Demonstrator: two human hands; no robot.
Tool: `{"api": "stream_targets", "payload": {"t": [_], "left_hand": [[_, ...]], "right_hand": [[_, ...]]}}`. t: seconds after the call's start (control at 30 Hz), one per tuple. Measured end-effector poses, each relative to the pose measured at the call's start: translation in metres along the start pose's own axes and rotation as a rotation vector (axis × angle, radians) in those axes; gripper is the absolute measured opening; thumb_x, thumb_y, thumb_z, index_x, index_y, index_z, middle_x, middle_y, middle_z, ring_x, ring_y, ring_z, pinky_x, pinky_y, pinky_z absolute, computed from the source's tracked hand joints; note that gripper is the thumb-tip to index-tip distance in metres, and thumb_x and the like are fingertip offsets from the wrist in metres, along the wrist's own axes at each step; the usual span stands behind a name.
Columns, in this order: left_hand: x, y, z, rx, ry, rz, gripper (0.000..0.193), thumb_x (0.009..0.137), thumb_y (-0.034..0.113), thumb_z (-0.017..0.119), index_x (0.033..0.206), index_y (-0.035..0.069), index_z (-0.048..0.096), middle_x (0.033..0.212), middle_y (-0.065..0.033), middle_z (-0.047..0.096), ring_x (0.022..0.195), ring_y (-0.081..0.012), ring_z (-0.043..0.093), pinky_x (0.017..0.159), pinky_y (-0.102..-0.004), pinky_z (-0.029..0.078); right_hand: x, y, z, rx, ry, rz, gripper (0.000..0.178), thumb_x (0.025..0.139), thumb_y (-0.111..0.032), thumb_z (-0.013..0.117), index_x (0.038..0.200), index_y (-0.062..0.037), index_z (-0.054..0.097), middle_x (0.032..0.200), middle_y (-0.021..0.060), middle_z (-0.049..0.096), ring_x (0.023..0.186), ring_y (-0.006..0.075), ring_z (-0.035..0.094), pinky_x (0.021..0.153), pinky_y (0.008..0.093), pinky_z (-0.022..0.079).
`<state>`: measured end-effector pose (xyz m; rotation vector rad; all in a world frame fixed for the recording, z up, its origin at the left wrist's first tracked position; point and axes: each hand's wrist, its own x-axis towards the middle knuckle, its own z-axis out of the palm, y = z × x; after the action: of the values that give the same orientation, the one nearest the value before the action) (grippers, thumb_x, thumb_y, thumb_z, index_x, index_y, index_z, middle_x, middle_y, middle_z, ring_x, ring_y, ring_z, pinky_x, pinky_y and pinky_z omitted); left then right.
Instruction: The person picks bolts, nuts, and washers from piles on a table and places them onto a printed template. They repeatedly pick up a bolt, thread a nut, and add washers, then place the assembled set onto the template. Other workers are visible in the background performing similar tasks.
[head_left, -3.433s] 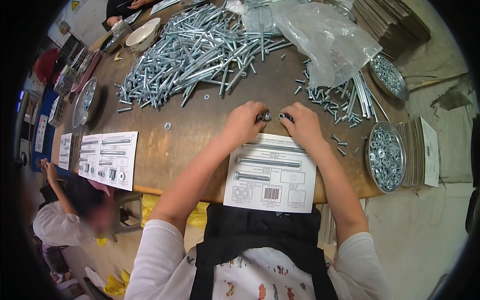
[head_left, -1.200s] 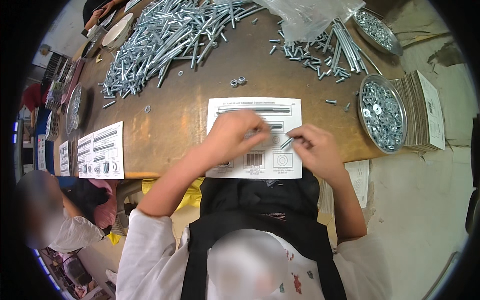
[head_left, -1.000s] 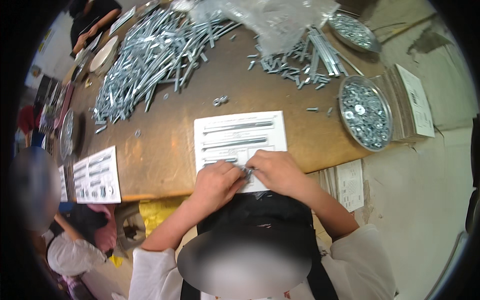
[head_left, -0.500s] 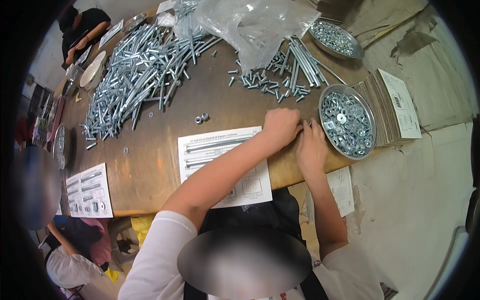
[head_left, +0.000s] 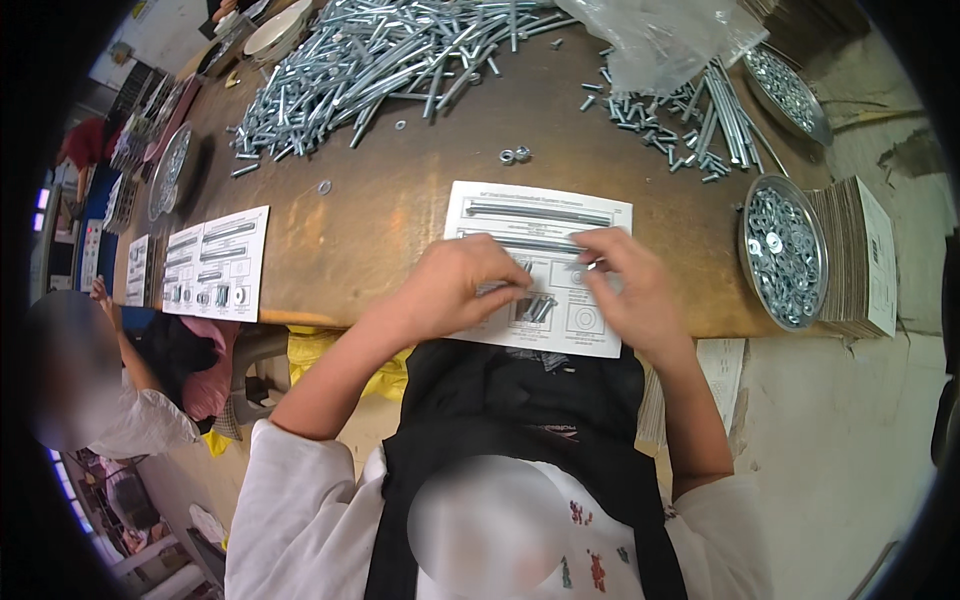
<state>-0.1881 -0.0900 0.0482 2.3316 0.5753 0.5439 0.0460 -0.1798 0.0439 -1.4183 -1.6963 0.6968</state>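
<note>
A white printed card (head_left: 604,343) lies on the table in front of me, bearing two long bolts (head_left: 540,213) across its upper part and several short bolts (head_left: 540,308) lower down. Over the card's left half, my left hand (head_left: 455,285) is curled, thumb and forefinger close together beside the short bolts; whatever is between them is hidden. Above the card's right side is my right hand (head_left: 632,290). Its fingers and thumb pinch a small piece near the lower long bolt, too small to name.
A bowl of washers (head_left: 785,250) stands at right beside stacked cards (head_left: 870,250). Behind are a heap of long bolts (head_left: 390,70), short bolts (head_left: 650,118) and a plastic bag (head_left: 665,40). Loose nuts (head_left: 514,155) lie beyond my card. A co-worker (head_left: 150,390) sits left near other cards (head_left: 215,265).
Both hands have moved from beside the washer bowl to over the card. The view has shifted, so the table's things appear higher and farther right. Short bolts on the card now show.
</note>
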Motion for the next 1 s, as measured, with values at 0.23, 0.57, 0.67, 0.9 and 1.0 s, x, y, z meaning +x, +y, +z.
{"api": "stream_targets", "payload": {"t": [0.23,0.57,0.67,0.9,1.0], "left_hand": [[-0.035,0.010,0.022,0.341,0.033,0.069,0.010,0.074,0.013,0.075,0.082,0.011,0.069,0.079,-0.0029,0.064,0.083,-0.0246,0.061,0.075,-0.0382,0.049],[-0.035,0.022,0.040,0.213,0.069,-0.150,0.034,0.075,0.012,0.076,0.107,0.009,0.065,0.083,-0.0053,0.065,0.086,-0.0269,0.061,0.075,-0.0404,0.049],[-0.032,0.025,0.042,0.191,0.084,-0.179,0.045,0.075,0.011,0.077,0.117,0.009,0.062,0.084,-0.0061,0.065,0.085,-0.0279,0.061,0.075,-0.0413,0.049],[-0.038,0.025,0.044,0.200,0.074,-0.192,0.045,0.075,0.010,0.077,0.117,0.009,0.062,0.084,-0.0060,0.066,0.083,-0.0279,0.061,0.075,-0.0415,0.049],[-0.040,0.025,0.046,0.191,0.098,-0.179,0.042,0.075,0.011,0.077,0.114,0.009,0.062,0.083,-0.0061,0.065,0.082,-0.0276,0.061,0.074,-0.0418,0.049]], "right_hand": [[0.018,-0.007,0.032,-0.137,-0.365,-0.225,0.046,0.084,0.004,0.056,0.128,-0.0086,0.058,0.108,0.0144,0.065,0.093,0.0351,0.066,0.077,0.0434,0.054],[-0.010,0.002,0.019,-0.219,-0.081,0.065,0.023,0.084,-0.005,0.066,0.107,-0.0060,0.070,0.097,0.0097,0.068,0.090,0.0292,0.067,0.074,0.0387,0.053],[-0.012,0.001,0.029,-0.223,-0.067,0.013,0.016,0.084,-0.008,0.068,0.099,-0.0060,0.071,0.092,0.0071,0.067,0.086,0.0281,0.066,0.071,0.0387,0.052],[-0.009,0.003,0.034,-0.281,-0.184,-0.112,0.010,0.083,-0.011,0.070,0.092,-0.0070,0.071,0.087,0.0047,0.065,0.083,0.0263,0.065,0.068,0.0378,0.052],[-0.013,0.000,0.040,-0.261,-0.132,-0.099,0.010,0.083,-0.011,0.071,0.092,-0.0073,0.072,0.085,0.0052,0.065,0.082,0.0264,0.065,0.068,0.0386,0.052]]}}
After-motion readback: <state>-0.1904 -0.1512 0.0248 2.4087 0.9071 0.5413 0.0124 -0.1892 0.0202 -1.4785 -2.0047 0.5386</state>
